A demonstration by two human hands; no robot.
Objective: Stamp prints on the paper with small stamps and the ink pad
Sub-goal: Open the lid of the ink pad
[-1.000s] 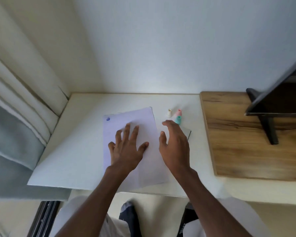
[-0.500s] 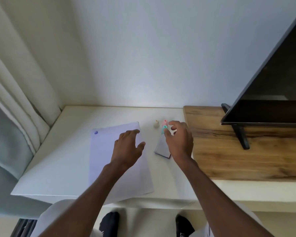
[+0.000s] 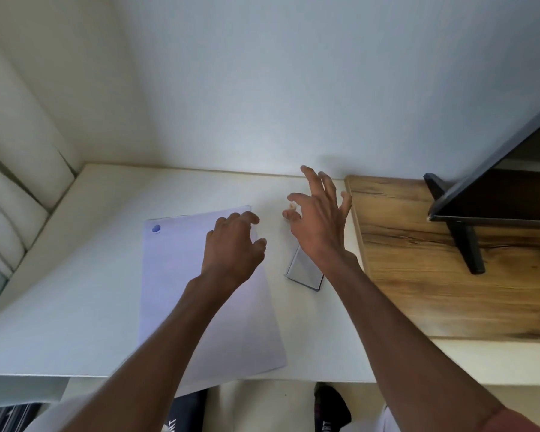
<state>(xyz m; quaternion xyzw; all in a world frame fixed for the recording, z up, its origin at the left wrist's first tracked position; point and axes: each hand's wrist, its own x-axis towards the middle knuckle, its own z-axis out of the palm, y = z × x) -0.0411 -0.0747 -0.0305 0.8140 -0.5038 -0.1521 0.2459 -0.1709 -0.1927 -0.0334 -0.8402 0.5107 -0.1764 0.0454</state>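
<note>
Head cam: white table [image 3: 75, 307] w/ a sheet of paper [image 3: 181, 291] lying flat, its near edge hanging a bit over the table's front. One blue stamp print [image 3: 156, 228] in the paper's far-left corner. Left hand [image 3: 234, 244] sits over the paper's far-right part, fingers loosely curled, holding nothing; can't tell if the fingertips touch the sheet. Right hand [image 3: 320, 219] is right of the paper, raised over the table, fingers spread & relaxed, gripping nothing. Just beside its thumb and index tip a small cream stamp [image 3: 291, 207] stands on the table, partly hidden by the fingers; contact not clear, pic blurred there. The other stamps are not visible, prob. behind the hand. Ink pad [image 3: 304, 271], a flat grey rectangle, lies on the table betw. paper and the right wrist, partly under the wrist, apart from the paper's edge. Right of all this, a wood board [image 3: 449, 291] carries a dark screen on a stand [image 3: 468, 244].
</note>
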